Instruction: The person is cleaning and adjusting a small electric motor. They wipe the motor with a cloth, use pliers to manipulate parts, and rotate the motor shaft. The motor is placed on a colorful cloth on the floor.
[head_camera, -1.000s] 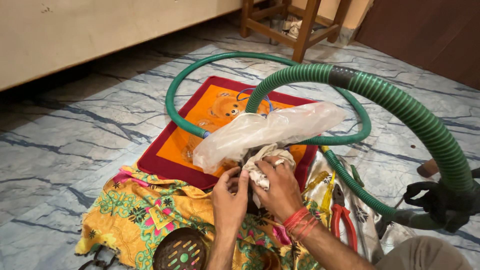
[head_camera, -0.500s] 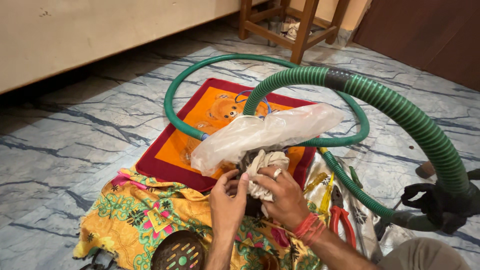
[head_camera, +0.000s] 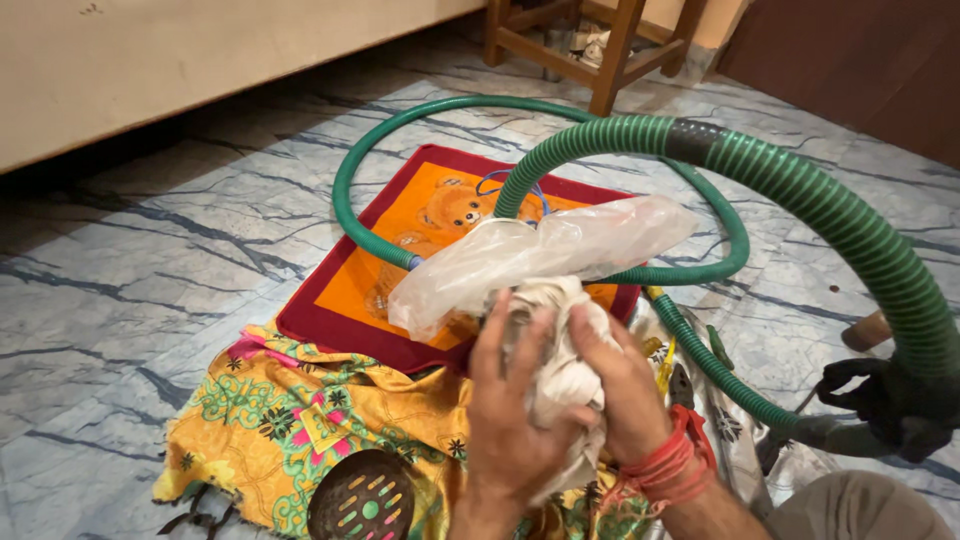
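Note:
My left hand (head_camera: 505, 415) and my right hand (head_camera: 625, 385) are closed together around a crumpled off-white cloth (head_camera: 560, 350) held in front of me. A clear plastic bag (head_camera: 540, 250) is bunched at the top of the cloth and sticks out up and to the right. Red thread is wound around my right wrist (head_camera: 668, 462). Both hands hover above a yellow patterned cloth (head_camera: 300, 420) spread on the floor.
A thick green ribbed hose (head_camera: 800, 190) arcs from the mat to a black fitting (head_camera: 890, 400) at right. A thinner green hose (head_camera: 370, 235) loops over a red and orange mat (head_camera: 420, 215). Pliers (head_camera: 682, 385) lie by my wrist. A wooden stool (head_camera: 610, 45) stands behind.
Both hands rose and closed more tightly on the off-white cloth, my left palm now covering its front. The plastic bag lifted with it.

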